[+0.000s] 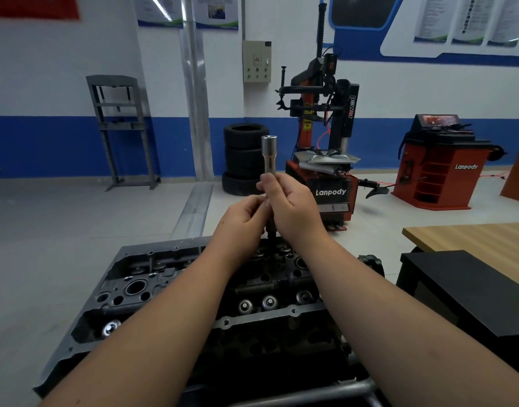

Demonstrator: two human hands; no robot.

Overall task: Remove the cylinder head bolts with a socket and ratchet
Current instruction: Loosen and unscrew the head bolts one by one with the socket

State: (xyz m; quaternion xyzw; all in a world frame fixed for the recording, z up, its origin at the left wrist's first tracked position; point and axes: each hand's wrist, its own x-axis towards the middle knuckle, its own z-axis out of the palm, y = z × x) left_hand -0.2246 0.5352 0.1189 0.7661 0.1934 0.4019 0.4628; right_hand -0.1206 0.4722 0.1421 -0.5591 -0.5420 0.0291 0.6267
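Two bare hands are meeting above the dark grey metal cylinder head (170,286). Right hand (293,207) is wrapping its fingers around a long silver deep socket (269,160), holding it upright with the open end up. Left hand (243,214) is pinching the socket's lower part between thumb and fingertips. Below the hands a dark shaft (271,232) is reaching down toward the head.
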